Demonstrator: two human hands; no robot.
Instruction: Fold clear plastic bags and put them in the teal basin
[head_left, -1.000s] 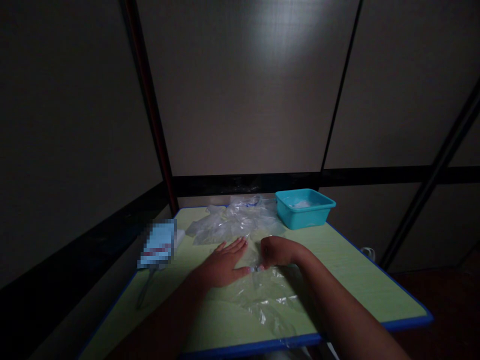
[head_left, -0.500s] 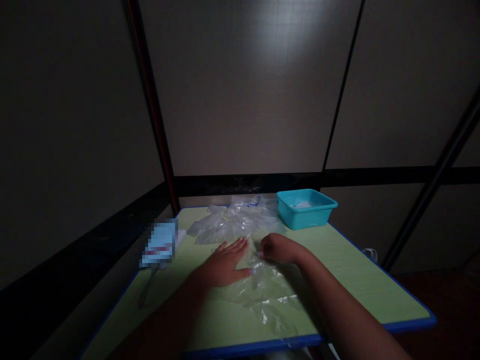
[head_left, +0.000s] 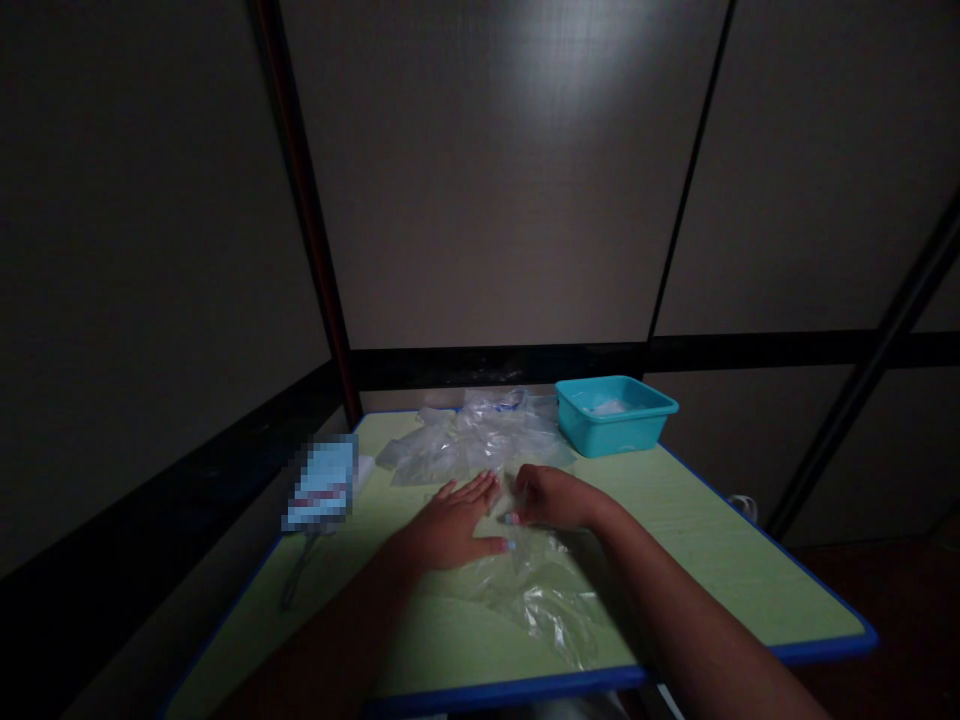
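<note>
My left hand (head_left: 450, 525) lies flat on the green table (head_left: 712, 545), fingers stretched out, pressing on the left edge of a clear plastic bag (head_left: 544, 595). My right hand (head_left: 551, 497) sits just to its right with the fingers curled down onto the same bag near its far edge. The bag spreads crumpled toward the table's near edge. It is dim, and the right fingertips are hard to read.
A heap of more clear plastic bags (head_left: 472, 440) lies at the far side. A teal tub (head_left: 615, 413) stands at the far right corner. A blurred light-blue packet (head_left: 321, 485) rests at the left edge. Dark wall panels surround the table.
My right hand has slid a little away from me along the bag. The bag's near part has bunched up more. My left hand has stayed in place.
</note>
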